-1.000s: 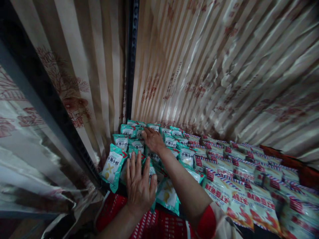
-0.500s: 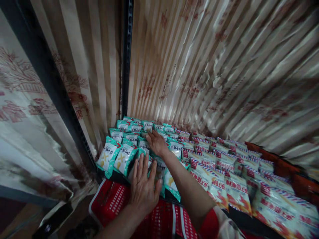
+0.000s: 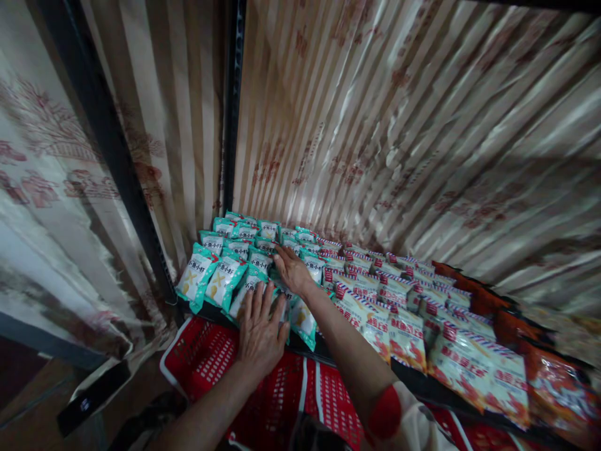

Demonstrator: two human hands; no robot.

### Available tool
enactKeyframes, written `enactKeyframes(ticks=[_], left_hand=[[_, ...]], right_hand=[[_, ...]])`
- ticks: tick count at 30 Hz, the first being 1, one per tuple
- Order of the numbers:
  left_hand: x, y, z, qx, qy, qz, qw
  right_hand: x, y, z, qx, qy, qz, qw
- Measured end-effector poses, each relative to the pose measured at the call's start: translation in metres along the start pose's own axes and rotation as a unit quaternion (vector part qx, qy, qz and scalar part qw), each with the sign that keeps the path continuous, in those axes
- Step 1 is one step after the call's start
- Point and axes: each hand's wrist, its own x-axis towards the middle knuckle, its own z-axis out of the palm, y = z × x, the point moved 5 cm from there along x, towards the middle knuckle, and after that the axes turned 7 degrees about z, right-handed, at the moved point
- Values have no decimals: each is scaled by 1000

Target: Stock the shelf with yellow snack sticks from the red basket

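Teal-and-white snack bags [image 3: 226,279] stand in tight rows on a dark shelf. My left hand [image 3: 263,332] lies on the front bags with its fingers stretched out and slightly apart, partly covering them. Farther back, my right hand [image 3: 292,272] rests among the same bags, its fingers reaching forward and a little bent. It seems to press on the bags rather than grip one, though some fingertips are hard to see. My right forearm hides part of the rows.
White snack bags with red print [image 3: 407,335] fill the shelf to the right, followed by orange bags [image 3: 558,382]. Red plastic baskets [image 3: 201,354] sit below the shelf edge. A dark metal post [image 3: 231,119] rises at the back corner, before striped paper sheeting [image 3: 319,125].
The view has shifted, so the shelf appears farther left and more orange bags show at right. My left hand still lies on the front bags; my right hand stays among the rows behind.
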Motion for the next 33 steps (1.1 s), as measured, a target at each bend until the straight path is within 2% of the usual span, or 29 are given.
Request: enactKeyframes(ticks=[7,11,16,23,29,33], left_hand=[[2,22,1,-4,13,27,1000],[7,26,10,-10,1,9,1000],[13,25,22,-15,-25,-3,1000],[13,33,22,-17,-19,-4,1000],[13,50,29,-41,-45,23,998],[15,56,34,-38,-39,9,998]], right_hand=[[-3,26,-18,-57,20,69,996],[7,41,-19,-79,12,95,992],[16,55,-2,-116,-56,54,990],[29,64,-3,-100,-19,59,993],[34,64,5,-74,-76,58,993],[29,68,-3,-55,-63,48,995]])
